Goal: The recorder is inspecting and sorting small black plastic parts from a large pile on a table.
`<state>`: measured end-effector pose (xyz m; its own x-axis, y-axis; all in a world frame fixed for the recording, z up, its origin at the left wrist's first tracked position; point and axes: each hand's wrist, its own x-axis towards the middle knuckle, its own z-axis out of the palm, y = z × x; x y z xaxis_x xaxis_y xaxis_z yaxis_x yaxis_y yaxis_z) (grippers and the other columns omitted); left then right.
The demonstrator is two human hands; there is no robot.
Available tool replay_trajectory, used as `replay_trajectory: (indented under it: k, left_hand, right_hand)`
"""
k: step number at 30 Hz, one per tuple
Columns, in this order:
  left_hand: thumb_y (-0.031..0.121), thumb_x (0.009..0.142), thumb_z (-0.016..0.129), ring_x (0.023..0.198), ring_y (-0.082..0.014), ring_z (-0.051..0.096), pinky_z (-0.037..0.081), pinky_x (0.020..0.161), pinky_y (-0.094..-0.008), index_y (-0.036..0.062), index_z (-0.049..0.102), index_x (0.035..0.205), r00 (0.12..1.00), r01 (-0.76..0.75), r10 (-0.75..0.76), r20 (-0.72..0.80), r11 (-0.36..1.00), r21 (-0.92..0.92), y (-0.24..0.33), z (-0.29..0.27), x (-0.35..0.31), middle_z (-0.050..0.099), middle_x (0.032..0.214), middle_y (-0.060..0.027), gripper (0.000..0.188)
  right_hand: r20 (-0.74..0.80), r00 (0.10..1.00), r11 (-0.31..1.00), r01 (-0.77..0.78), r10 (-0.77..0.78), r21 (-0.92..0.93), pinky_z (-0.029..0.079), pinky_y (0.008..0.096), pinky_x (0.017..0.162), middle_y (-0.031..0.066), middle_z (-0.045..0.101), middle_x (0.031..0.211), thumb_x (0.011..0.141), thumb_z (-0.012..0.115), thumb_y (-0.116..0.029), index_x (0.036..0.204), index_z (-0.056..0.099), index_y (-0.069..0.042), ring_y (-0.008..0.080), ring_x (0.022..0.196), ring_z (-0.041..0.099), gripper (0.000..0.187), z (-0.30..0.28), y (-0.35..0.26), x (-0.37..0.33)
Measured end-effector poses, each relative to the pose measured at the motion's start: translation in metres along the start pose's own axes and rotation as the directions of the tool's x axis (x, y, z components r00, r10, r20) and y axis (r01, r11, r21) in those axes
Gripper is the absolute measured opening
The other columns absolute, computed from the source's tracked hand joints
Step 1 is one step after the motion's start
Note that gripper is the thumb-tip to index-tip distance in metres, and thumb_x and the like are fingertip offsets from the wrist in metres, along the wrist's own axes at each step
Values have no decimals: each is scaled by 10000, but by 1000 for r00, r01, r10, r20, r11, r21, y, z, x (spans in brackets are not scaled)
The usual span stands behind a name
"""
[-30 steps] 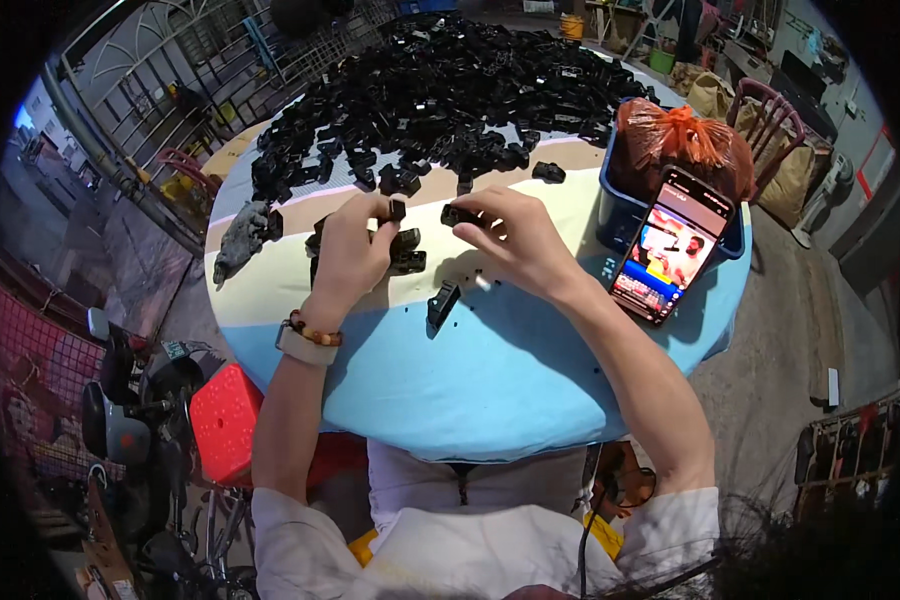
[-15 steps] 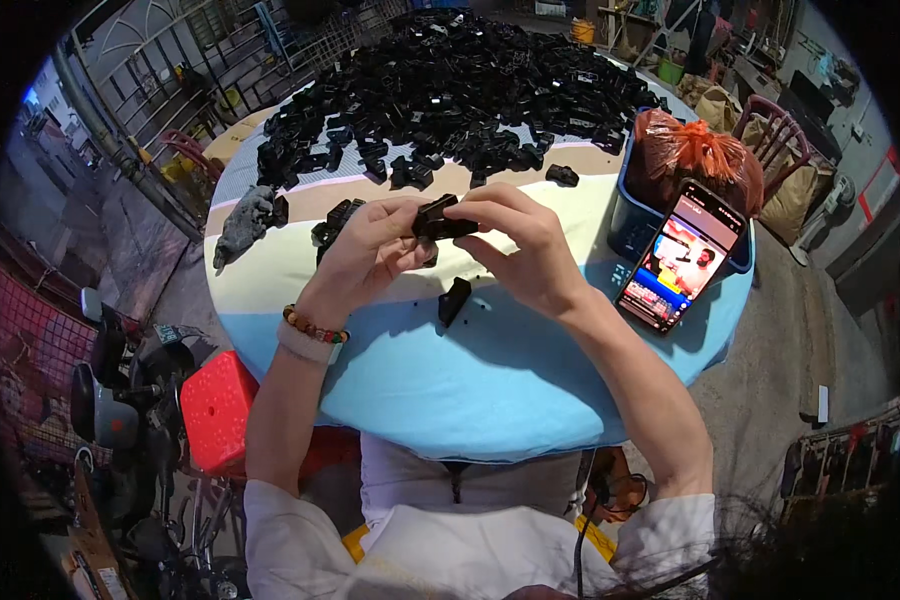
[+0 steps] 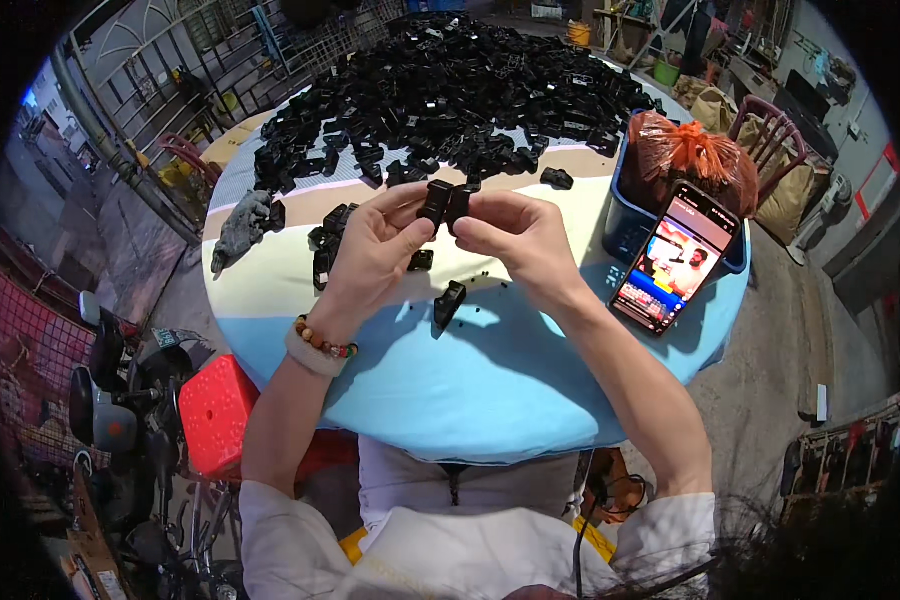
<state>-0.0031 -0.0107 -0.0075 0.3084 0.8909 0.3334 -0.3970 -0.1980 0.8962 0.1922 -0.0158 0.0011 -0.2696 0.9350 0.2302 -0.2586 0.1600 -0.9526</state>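
Your left hand and right hand pinch two black plastic parts together above the table, raised so fingertips can align them.

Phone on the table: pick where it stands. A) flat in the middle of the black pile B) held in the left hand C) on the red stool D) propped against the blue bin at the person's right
D: the phone leans, screen lit, against the blue bin at the table's right edge, clear of both hands.
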Motion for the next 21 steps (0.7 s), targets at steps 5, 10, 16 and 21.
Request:
replay_trajectory:
  k: [5,10,16,21]
  left_hand:
    - [-22,902,627,1032,-143,616,514,880,-263,-59,513,1294,999,8,-6,-31,998,68,-3,1,0,637,1177,-137,409]
    - [1,887,663,988,-130,627,518,847,-251,-39,561,1259,998,-49,54,-44,994,102,-2,2,-1,661,1134,-98,388]
    - [-17,869,666,950,-108,620,512,829,-244,-26,590,1233,999,-47,48,0,970,237,5,5,-3,676,1061,-59,371]
    - [-37,867,640,941,-104,612,516,861,-263,-48,573,1226,995,-81,50,84,899,430,6,14,-7,628,1072,-50,365]
  right_hand:
    - [31,999,994,40,-37,-104,545,272,801,112,703,970,843,741,-83,1093,663,50,140,870,663,294,1,-3,-1]
    - [26,997,992,80,-78,-93,535,260,777,100,712,944,836,746,-75,1070,679,44,125,851,659,270,2,-1,-2]
    - [13,996,969,86,-85,-232,538,258,736,93,716,895,824,747,-46,1001,697,44,114,796,658,205,4,-1,-4]
    - [108,966,913,256,-234,-318,510,249,641,78,698,742,817,728,-7,873,703,40,93,704,642,77,-5,6,-5]
